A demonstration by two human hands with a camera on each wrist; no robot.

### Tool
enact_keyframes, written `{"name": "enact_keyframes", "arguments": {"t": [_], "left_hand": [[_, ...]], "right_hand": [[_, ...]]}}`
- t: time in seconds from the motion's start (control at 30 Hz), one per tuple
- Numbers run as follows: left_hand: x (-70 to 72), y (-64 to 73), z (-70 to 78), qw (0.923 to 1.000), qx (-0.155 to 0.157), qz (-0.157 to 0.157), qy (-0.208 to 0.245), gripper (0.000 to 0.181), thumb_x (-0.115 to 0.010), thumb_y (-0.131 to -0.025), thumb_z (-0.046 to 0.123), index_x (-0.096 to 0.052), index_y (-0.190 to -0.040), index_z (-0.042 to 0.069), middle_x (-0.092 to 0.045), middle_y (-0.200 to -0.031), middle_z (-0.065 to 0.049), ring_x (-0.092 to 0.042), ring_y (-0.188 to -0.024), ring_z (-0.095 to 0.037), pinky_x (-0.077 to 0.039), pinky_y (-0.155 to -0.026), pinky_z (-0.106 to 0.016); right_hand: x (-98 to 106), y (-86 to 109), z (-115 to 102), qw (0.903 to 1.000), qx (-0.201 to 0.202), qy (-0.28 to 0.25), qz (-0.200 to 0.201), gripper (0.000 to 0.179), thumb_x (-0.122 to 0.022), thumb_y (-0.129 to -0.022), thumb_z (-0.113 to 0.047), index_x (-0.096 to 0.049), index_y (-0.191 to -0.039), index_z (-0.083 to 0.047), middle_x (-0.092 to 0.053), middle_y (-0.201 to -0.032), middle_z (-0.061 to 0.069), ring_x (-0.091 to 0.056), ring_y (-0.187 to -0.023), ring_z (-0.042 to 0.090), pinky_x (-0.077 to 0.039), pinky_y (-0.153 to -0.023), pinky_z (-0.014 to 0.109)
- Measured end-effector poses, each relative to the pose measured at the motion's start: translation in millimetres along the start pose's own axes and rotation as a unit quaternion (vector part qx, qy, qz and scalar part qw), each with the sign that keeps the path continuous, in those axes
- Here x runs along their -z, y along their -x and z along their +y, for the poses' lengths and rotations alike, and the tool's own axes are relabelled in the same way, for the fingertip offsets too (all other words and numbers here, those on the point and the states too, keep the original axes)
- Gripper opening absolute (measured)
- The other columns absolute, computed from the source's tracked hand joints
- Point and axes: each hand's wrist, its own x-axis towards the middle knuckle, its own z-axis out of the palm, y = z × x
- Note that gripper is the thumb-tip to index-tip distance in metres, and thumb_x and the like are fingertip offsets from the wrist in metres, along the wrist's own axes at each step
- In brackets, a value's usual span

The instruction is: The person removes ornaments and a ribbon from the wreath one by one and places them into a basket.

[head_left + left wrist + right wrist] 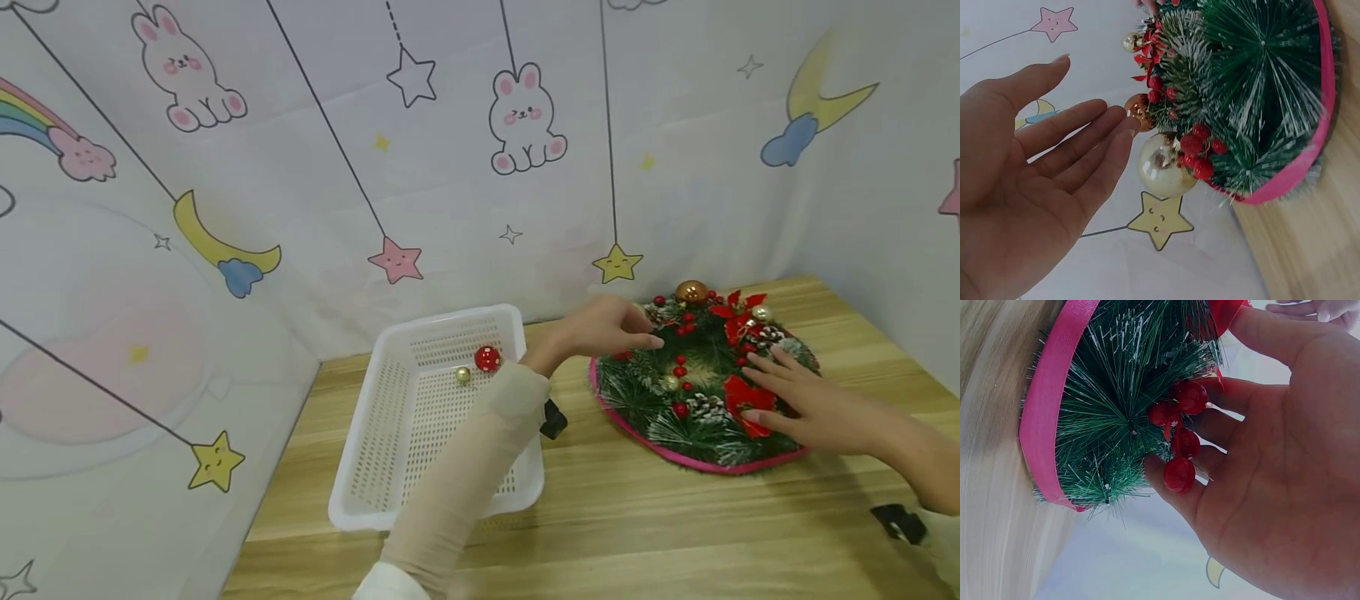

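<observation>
A green Christmas wreath (pixel 637 404) with a pink ribbon round its edge lies on the wooden table. It carries red berries (pixel 1179 475), frosted pine cones (pixel 705 407), red poinsettias (pixel 738 396), a copper-coloured ball (pixel 692 292) and a large pale gold ball (pixel 1163 165). At the wreath's left back side my left hand (pixel 611 325) hovers with relaxed fingers, their tips close to the copper and gold balls. My right hand (pixel 817 404) lies over the wreath's right side, fingers spread. In the right wrist view its fingers reach behind the berries; neither hand grips anything.
Left of the wreath stands a white perforated plastic basket (pixel 348 450), holding a red white-dotted ornament (pixel 487 358) and a small gold ball (pixel 462 376). My left forearm crosses above the basket. A patterned cloth (pixel 450 192) hangs behind the wooden table (pixel 675 533).
</observation>
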Motion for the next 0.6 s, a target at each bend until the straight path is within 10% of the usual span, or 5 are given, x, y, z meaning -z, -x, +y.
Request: {"name": "enact_keyframes", "arguments": {"t": [0.1,0.3,0.6], "left_hand": [[-5.4,-7.9,-1.4,0.9999,0.015,-0.004,0.001,0.036,-0.060,-0.107,0.040,-0.075,-0.132,0.018,-0.074,-0.135,0.001,-0.072,-0.101,-0.008,-0.054,-0.089,-0.017],[-19.6,-22.5,-4.6,0.9993,-0.005,-0.026,0.027,0.035,-0.061,-0.108,0.034,-0.076,-0.129,0.010,-0.079,-0.120,-0.011,-0.062,-0.068,-0.011,-0.049,-0.074,-0.014],[-34.9,-31.0,-0.4,0.9993,-0.003,-0.036,-0.010,0.033,-0.061,-0.108,0.034,-0.077,-0.128,0.014,-0.079,-0.123,-0.002,-0.075,-0.090,-0.005,-0.053,-0.079,-0.012]], "right_hand": [[0.1,0.3,-0.8,1.0000,0.002,-0.001,0.000,0.081,-0.065,-0.105,-0.039,-0.032,-0.160,0.010,-0.017,-0.168,0.038,0.015,-0.158,0.057,-0.016,-0.112,0.086],[1.1,1.0,-1.9,1.0000,0.001,-0.003,0.000,0.081,-0.065,-0.104,-0.038,-0.032,-0.160,0.010,-0.017,-0.168,0.038,0.014,-0.157,0.057,-0.015,-0.112,0.086],[2.4,2.7,-3.2,1.0000,-0.001,0.002,0.000,0.081,-0.064,-0.104,-0.041,-0.033,-0.160,0.008,-0.017,-0.169,0.036,0.013,-0.158,0.056,-0.020,-0.110,0.086]]}}
